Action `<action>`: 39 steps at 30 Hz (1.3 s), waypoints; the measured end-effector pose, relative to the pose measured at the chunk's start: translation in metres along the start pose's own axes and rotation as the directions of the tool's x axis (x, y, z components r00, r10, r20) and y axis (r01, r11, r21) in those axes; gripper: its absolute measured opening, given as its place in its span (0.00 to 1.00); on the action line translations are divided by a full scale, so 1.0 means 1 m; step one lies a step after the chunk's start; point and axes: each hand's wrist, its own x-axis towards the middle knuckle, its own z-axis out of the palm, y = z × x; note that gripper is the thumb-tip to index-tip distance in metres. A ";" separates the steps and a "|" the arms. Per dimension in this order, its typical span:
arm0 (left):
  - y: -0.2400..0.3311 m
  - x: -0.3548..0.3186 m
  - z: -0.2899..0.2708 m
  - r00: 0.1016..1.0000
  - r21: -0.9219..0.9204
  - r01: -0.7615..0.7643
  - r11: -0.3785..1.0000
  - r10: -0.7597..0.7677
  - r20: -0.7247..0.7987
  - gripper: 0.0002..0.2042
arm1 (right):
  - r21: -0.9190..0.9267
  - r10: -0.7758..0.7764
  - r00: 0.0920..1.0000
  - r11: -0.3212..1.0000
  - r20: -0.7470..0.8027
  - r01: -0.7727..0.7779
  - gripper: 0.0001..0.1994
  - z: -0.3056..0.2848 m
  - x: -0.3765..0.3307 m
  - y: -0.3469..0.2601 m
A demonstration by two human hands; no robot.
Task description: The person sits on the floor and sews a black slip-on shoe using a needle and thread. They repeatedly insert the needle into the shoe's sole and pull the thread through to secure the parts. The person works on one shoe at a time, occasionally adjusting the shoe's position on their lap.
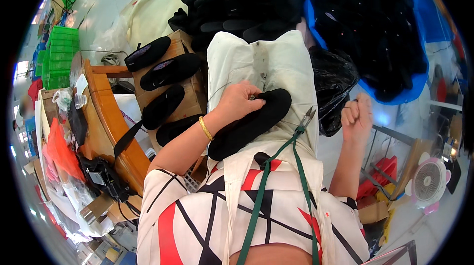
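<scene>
A black cloth shoe [261, 117] lies slantwise over my lap on a white apron [232, 62]. My left hand [240, 99], with a gold bracelet on the wrist, grips the shoe's upper edge between thumb and fingers. Raised away to the right, my right hand [358, 114] is closed in a pinch. A thin dark thread [303, 104] stretches from the shoe toward it; any needle is too small to make out. Small scissors [307, 117] hang from a green cord [256, 201] and rest on the apron, just right of the shoe.
Several black shoes [170, 71] lie on a cardboard box [187, 42] at left, beside a wooden chair [111, 117]. Black shoes are heaped [242, 3] ahead. At right are a blue bag [419, 80] of dark pieces, a black plastic bag [333, 77] and a fan [428, 181].
</scene>
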 end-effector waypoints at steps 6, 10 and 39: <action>-0.008 0.002 0.005 0.996 0.092 -0.075 0.993 0.078 -0.031 0.11 | 0.568 -0.227 0.842 0.816 0.490 -0.110 0.07 0.044 -0.054 -0.082; -0.003 0.004 0.005 0.995 0.137 -0.100 0.986 0.099 0.013 0.11 | 0.545 -0.420 0.582 0.837 0.697 -0.047 0.06 0.071 -0.066 -0.101; -0.002 -0.017 -0.007 0.956 -0.411 0.231 0.882 -0.127 0.266 0.07 | -0.755 0.074 0.761 0.212 0.645 0.620 0.01 0.090 0.000 0.080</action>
